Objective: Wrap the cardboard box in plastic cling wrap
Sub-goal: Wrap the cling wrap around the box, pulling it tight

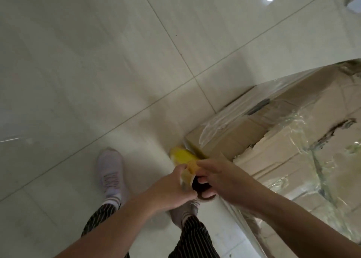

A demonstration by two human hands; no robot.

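step in hand: mid-wrap. box [283, 133] stands on the tiled floor [97, 62], its near corner just beside the roll [183, 157]. film [220, 121] already lies over the side and top faces i can see, wrinkled and glossy. far faces hidden, so coverage there unknown.

left hand [170, 189]: fingers curled round the near end of the roll, gripping. right hand [224, 177]: thumb and fingers pinch the same end at the dark core opening. roll is tilted, far end low at the box corner.

judgement: next move is to carry the roll round this corner with the film kept taut and low against the cardboard. slack here would bunch. i must step around, feet near the sheet.

count: box 1. roll 1. hands 2, both on the roll. shoes [111, 172] 2, one partly hidden under my arms.
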